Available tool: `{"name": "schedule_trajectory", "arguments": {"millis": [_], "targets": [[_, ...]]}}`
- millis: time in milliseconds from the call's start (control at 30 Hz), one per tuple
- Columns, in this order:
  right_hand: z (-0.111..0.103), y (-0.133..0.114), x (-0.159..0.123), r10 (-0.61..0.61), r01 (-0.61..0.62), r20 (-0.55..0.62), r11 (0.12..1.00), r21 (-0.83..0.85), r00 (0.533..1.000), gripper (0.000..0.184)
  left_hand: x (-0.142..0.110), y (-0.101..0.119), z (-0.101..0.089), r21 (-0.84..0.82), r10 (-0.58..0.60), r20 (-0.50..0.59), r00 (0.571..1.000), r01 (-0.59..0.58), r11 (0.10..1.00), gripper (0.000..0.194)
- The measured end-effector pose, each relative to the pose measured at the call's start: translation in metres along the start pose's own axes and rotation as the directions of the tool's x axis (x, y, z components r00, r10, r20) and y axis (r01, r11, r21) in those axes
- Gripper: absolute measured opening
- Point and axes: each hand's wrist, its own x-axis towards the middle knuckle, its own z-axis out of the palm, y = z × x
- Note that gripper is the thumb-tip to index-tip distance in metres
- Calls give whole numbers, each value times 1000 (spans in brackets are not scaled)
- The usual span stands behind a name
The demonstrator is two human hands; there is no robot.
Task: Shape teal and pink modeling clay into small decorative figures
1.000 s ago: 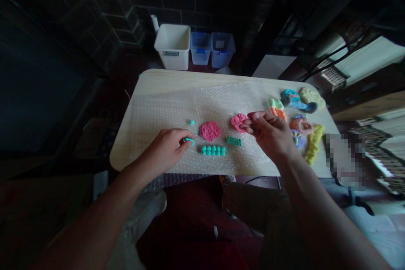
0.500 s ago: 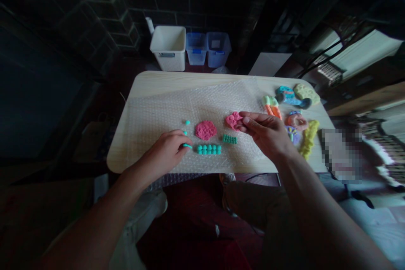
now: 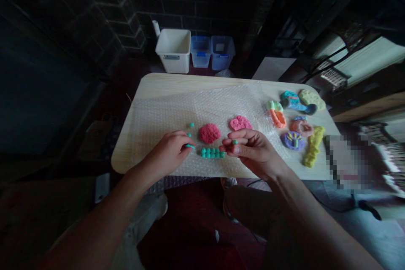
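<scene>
My left hand (image 3: 171,148) is closed, pinching a thin green strip of what looks like modelling clay (image 3: 189,146) over the bubble wrap. Two small green balls (image 3: 191,125) lie just beyond it. My right hand (image 3: 253,148) is closed in a pinch, with a small green clay piece (image 3: 234,142) showing between thumb and fingers; its full shape is hidden. Beside those fingertips lies a double row of green balls (image 3: 210,153), its right end close to them. A round, bumpy pink clay piece (image 3: 209,133) lies between my hands, and another pink piece (image 3: 240,122) lies beyond my right hand.
Bubble wrap (image 3: 164,114) covers much of the wooden table (image 3: 152,82). At the right stand several coloured clay pieces, including a purple disc (image 3: 292,141), a yellow strip (image 3: 314,147) and an orange-and-green piece (image 3: 277,119). A white bin (image 3: 173,63) and two blue bins stand behind the table.
My right hand has left the far pink piece and come nearer, over the spot of the smaller green ball block. My left hand keeps its strip. A second loose ball has come into view.
</scene>
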Motion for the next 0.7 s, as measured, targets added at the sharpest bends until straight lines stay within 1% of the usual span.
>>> {"name": "schedule_trajectory", "arguments": {"millis": [100, 233, 333, 400, 467, 533, 600, 700], "targets": [[7, 4, -6, 39, -42, 92, 999, 27, 995, 28, 1, 0, 1, -27, -13, 5, 1000, 13, 1000, 21], [12, 4, -10, 83, -96, 210, 994, 56, 974, 20, 1, 0, 2, -59, -31, -4, 1000, 31, 998, 23], [14, 4, -11, 102, -120, 243, 991, 59, 965, 13, 2, 1, 1, -81, -32, -12, 999, 31, 996, 24], [14, 4, -10, 128, -142, 229, 989, 44, 965, 16, 2, 2, -1, -87, -24, -4, 1000, 23, 996, 23], [11, 4, -8, 114, -122, 193, 992, 31, 975, 22, -1, 3, -3, -81, -10, 37, 999, 13, 997, 22], [5, 2, -5, 39, -44, 146, 999, 28, 988, 23, -7, 3, -5, -75, 20, 101, 995, -13, 997, 22], [-2, -1, -1, -61, 58, 101, 998, 30, 993, 20, -16, 2, -7, -67, 48, 149, 988, -38, 997, 22], [-11, -7, 3, -159, 159, 22, 987, 9, 987, 20, -29, -1, -8, -62, 23, 166, 986, -13, 998, 21]]}}
